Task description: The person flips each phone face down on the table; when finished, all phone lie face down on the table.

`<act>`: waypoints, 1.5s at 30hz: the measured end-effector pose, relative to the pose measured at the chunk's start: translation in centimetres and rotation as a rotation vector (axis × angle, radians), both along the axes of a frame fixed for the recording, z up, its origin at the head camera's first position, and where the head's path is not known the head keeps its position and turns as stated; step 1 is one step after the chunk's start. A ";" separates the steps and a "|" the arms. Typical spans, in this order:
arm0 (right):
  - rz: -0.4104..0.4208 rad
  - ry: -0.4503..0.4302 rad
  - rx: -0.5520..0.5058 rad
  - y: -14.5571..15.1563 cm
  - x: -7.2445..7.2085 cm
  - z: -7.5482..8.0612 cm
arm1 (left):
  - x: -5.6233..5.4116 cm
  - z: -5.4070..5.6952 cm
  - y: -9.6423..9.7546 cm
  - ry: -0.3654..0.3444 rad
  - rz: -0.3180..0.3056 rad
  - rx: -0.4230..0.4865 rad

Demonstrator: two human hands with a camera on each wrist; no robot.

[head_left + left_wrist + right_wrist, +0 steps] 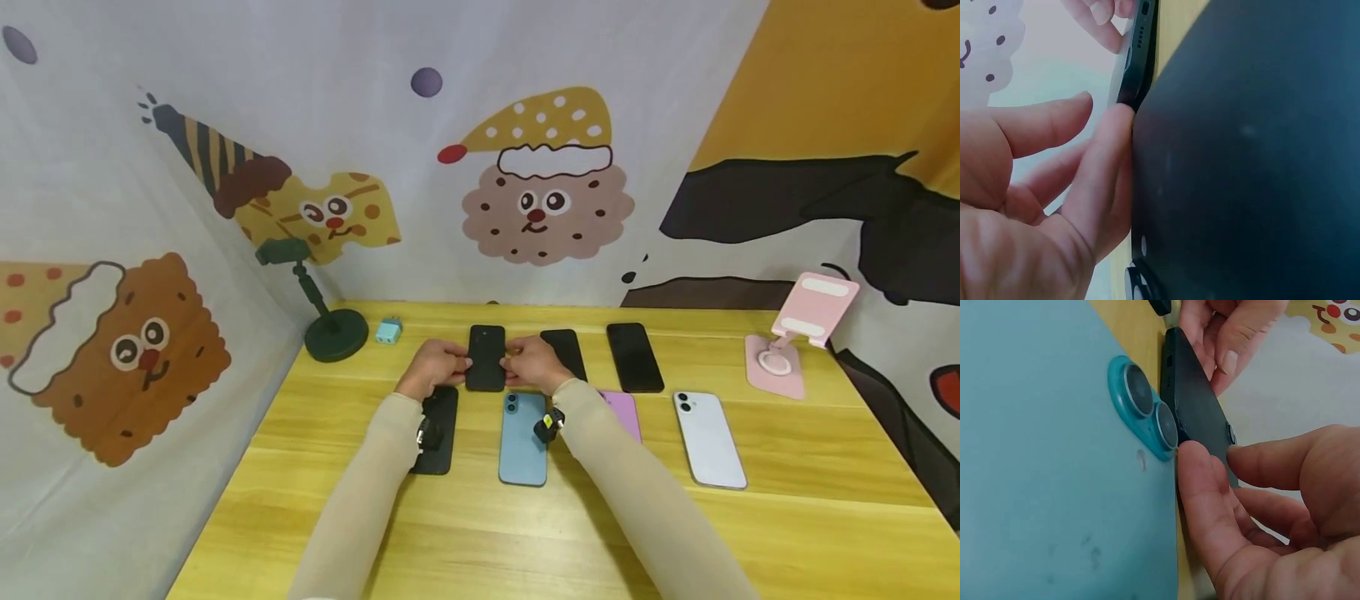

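In the head view a black phone (486, 358) lies back side up in the rear row on the wooden table, camera at its top. My left hand (435, 367) touches its left edge with the fingertips. From the other side my right hand (536, 362) has its fingertips at the right edge. The left wrist view shows my left thumb (1054, 122) held apart from the forefinger at the phone's edge. In the right wrist view my right thumb tip (1241, 464) overlaps the phone's back, with the forefinger low at its corner.
Nearer lie a dark phone (442, 437), a blue phone (521, 454), a purple phone (624, 410) and a white phone (711, 442). Black phones (636, 358) continue the rear row. A green stand (336, 335), a blue charger plug (388, 331) and a pink stand (813, 308) stand behind.
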State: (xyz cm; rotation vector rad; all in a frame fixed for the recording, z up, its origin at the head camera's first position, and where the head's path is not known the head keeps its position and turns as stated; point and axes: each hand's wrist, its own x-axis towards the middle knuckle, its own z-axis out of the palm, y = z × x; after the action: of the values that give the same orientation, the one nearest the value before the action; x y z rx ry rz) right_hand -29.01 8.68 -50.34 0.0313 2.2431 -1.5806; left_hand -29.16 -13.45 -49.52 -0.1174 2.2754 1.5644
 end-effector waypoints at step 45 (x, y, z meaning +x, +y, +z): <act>-0.145 0.085 -0.194 12.2 1.4 2.4 | 0.8 1.6 8.9 0.042 -0.250 0.160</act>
State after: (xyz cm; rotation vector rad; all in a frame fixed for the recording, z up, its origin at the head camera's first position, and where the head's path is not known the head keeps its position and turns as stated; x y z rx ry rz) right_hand -27.61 20.89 -47.97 0.0762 2.1824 -1.9040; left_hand -28.36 -4.53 -47.89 0.2350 2.0902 1.6188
